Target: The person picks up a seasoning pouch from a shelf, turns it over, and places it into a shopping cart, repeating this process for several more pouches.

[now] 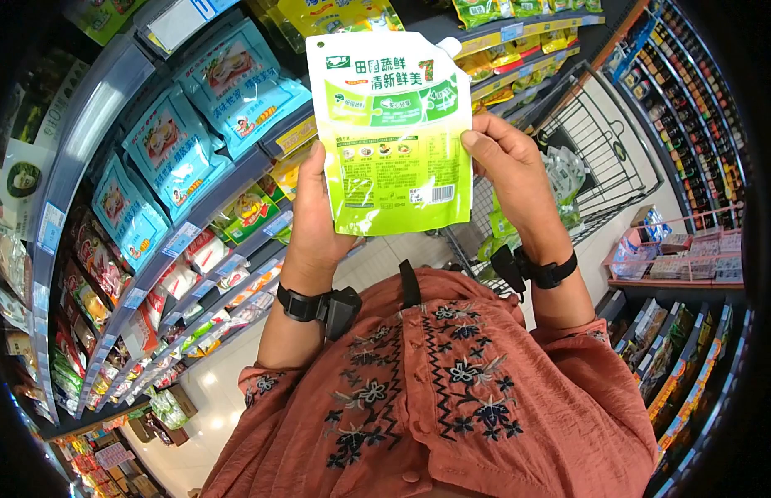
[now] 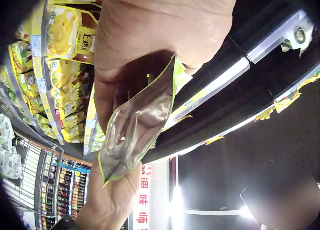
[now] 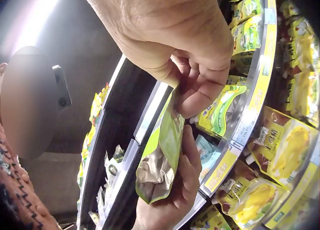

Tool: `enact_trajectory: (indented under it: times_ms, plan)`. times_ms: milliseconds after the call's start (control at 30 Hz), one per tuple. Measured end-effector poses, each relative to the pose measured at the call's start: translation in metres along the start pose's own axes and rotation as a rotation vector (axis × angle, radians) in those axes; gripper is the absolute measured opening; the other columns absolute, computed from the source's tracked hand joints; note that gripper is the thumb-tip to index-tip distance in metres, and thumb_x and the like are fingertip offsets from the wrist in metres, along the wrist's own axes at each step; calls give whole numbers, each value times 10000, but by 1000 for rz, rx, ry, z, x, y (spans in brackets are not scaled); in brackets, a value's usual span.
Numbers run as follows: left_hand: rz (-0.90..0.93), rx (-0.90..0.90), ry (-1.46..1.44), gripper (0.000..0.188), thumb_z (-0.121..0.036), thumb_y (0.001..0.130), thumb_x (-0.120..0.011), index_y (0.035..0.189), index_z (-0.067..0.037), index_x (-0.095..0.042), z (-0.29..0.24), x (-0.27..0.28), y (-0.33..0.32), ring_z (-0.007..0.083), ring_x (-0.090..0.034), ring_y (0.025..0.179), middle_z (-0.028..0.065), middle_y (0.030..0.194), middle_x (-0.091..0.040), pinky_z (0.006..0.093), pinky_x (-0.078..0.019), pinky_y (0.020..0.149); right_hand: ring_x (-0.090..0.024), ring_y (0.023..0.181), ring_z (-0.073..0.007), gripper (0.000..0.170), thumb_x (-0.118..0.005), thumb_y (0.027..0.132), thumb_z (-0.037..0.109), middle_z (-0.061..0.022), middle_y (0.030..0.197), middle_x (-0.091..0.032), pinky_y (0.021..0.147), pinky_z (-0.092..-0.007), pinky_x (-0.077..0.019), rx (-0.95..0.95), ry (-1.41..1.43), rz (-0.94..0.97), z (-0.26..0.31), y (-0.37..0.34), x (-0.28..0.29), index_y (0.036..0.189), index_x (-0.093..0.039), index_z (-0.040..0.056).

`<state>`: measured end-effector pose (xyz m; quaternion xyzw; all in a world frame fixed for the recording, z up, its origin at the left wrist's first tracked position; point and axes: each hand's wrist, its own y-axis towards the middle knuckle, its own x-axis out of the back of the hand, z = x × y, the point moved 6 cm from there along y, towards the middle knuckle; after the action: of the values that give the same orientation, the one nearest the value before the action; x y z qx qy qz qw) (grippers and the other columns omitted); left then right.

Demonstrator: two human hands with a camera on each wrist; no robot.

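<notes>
In the head view a green and white spouted seasoning pouch (image 1: 394, 158) is held upright, its printed side facing me and the spout at its top right corner. My left hand (image 1: 312, 212) grips its left edge, the thumb lying along the front. On the right edge, my right hand (image 1: 511, 158) pinches the pouch between thumb and fingers. Both wrist views look at the pouch from its lower end, where the silvery bottom fold (image 2: 137, 125) shows. The left hand's fingers are partly hidden behind the pouch.
Shelves to the left carry blue bags (image 1: 236, 87) and many smaller packets. Behind my right hand stands a wire shopping cart (image 1: 605, 124) with green-and-white packets (image 1: 564, 178) in it. A rack of bottles (image 1: 692, 108) curves along the right, above a pink-edged bin (image 1: 684, 257).
</notes>
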<state>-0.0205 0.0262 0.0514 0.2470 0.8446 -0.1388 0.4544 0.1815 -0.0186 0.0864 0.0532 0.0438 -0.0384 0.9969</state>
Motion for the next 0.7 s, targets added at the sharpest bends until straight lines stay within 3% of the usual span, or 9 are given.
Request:
enact_trajectory:
  times_ms: [267,367,467,700]
  plan:
    - [-11,34,50,568,-446,1074,-319,1442,-37,-460,0,1,4,268,-597,1232,122,1409,-573,421,-468,1055,-584,767,-33,166,-562,1012,174,32,878,-657,687,-208,-467,1,-32,-8,3,0,0,1021,-650,33]
    - [140,40,-89,587,-469,1074,-307,1448,-38,-447,-1,-4,5,273,-594,1236,125,1422,-560,429,-467,1054,-586,776,-35,169,-563,1010,176,32,887,-661,695,-210,-467,-3,-48,-12,5,0,1,1031,-652,34]
    - [-6,-1,130,590,-471,1075,-312,1458,-39,-431,-2,-9,3,280,-583,1253,136,1432,-547,433,-467,1057,-590,788,-35,175,-563,1009,182,34,895,-664,701,-213,-467,-15,-35,-16,4,2,2,1039,-654,35]
    - [19,37,161,558,-418,1073,-351,1468,-29,-412,4,-14,5,290,-574,1270,152,1435,-540,430,-474,1054,-595,795,-35,192,-557,1009,195,34,907,-671,703,-214,-467,-9,-9,-26,1,2,9,1055,-656,37]
